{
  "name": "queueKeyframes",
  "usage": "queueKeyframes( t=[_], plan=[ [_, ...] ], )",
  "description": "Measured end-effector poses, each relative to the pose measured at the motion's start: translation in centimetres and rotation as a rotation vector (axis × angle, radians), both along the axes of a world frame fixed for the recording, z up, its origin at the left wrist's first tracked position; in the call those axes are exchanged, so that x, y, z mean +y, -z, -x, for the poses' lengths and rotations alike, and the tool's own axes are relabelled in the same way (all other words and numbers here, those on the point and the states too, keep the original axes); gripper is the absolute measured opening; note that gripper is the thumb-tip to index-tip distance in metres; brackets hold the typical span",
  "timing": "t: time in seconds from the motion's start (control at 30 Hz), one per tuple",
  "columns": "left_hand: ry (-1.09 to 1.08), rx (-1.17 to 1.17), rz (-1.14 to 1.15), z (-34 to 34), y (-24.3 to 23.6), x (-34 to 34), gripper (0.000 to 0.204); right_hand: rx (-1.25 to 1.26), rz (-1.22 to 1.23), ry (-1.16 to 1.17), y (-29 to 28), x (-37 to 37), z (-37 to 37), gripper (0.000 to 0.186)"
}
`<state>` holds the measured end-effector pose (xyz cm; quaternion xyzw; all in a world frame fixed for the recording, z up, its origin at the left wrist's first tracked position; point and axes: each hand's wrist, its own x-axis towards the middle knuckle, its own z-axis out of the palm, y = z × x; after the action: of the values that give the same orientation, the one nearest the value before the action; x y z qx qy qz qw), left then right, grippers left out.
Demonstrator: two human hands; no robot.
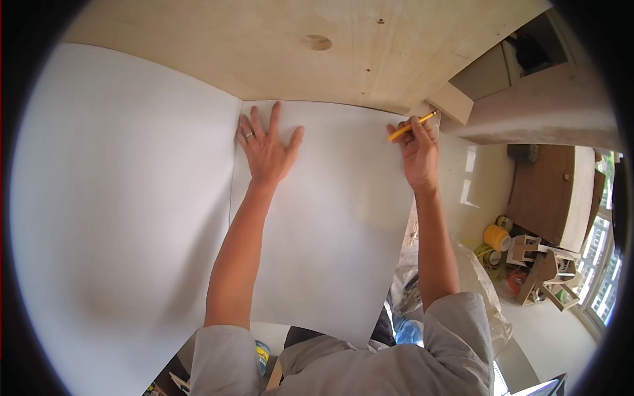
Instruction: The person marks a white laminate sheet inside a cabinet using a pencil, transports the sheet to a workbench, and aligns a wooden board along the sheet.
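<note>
My left hand [267, 150] lies flat with fingers spread, a ring on one of them, near the upper left corner of a large white sheet [323, 224]. That sheet meets the pale wooden panel [251, 53] along its far edge and a white panel [119, 185] on its left. At the sheet's upper right corner, my right hand [421, 155] grips a yellow pencil [400, 134]. The pencil slants, its eraser end up to the right. Whether its other end touches the sheet, I cannot tell.
A small wood offcut [452, 103] sits just beyond my right hand. Farther right are a brown wooden cabinet [541, 191], a yellow spool [496, 237], coiled yellow hose [489, 261] and a wooden stool-like frame [548, 277] by a window. Crumpled plastic sheeting [479, 284] hangs beside my right arm.
</note>
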<state>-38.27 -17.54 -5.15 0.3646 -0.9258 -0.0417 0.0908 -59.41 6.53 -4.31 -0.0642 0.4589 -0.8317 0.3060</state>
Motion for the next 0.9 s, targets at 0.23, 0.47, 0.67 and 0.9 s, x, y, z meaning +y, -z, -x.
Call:
queueKeyframes(
  t=[0.23, 0.47, 0.67, 0.9],
  plan=[
    [0.007, -0.068, 0.082, -0.1, -0.7, -0.5, 0.077, 0.119, -0.705, -0.037, -2.8, 3.5, -1.4, 0.025],
    [0.023, -0.017, 0.081, 0.1, -0.7, -0.6, 0.080, 0.468, -1.195, 0.116, -3.0, 3.2, -2.6, 0.042],
    [0.021, -0.040, 0.069, 0.3, -0.6, -0.5, 0.080, 0.220, -1.022, 0.109, -1.9, 3.7, -0.7, 0.036],
    [0.046, -0.012, 0.056, -0.3, -0.8, -0.9, 0.078, 0.131, -0.872, 0.155, 0.2, 3.3, -1.0, 0.030]
  ],
)
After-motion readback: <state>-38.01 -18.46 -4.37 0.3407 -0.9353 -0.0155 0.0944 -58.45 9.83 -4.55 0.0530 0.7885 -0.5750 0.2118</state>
